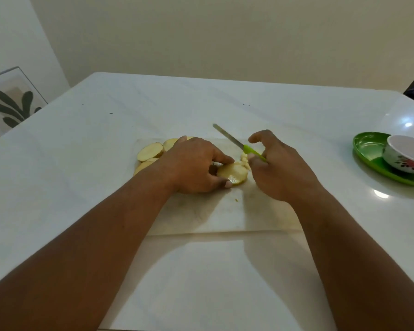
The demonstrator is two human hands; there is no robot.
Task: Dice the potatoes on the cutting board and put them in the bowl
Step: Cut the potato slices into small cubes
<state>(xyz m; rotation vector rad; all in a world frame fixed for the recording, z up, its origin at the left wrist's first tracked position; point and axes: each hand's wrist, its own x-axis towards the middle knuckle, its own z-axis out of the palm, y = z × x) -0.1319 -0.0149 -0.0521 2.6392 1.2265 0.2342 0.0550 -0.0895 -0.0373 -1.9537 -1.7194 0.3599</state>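
Nearest: forearms over counter [58, 163]. Left hand [191, 167] pinching potato slice [232, 173] at centre of cutting board [213, 216]; right hand [276, 167] gripping knife [234, 143], blade raised. More slices [150, 151] centre-left. Bowl [405, 154] far right. Risks: fingertips close to blade; long carry, likely dropped dice.

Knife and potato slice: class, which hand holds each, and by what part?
Right hand grips the knife by its handle; left hand pinches the slice at its edges.

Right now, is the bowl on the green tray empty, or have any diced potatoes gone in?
Cannot tell fully. The bowl stands upright on the green tray, and the visible interior looks bare white, but the frame edge cuts it off.
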